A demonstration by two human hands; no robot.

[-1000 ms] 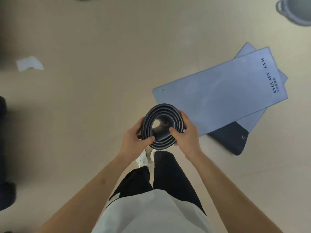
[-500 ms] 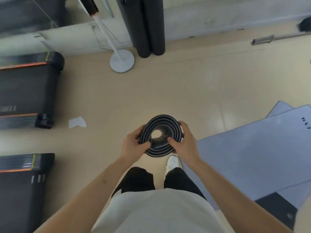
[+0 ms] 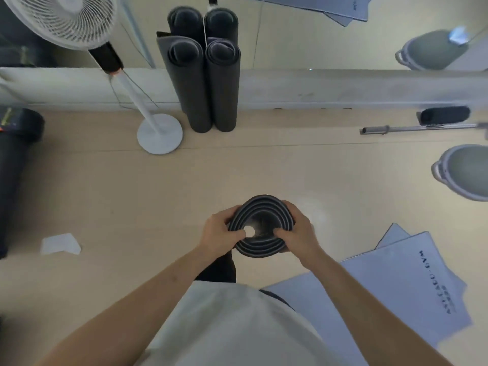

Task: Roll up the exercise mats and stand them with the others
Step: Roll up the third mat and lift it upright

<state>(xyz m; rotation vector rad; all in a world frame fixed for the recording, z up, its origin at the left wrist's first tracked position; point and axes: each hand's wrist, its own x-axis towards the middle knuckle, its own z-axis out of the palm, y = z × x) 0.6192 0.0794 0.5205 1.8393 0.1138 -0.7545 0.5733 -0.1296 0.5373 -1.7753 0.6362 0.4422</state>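
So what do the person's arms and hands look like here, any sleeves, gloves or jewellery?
Both forearms are bare up to the bottom edge of the frame, so no sleeves show. The left hand and right hand are ungloved, and no rings, watch or wristbands are visible. Between the arms hangs a loose off-white top, and below the hands a dark trouser leg shows.
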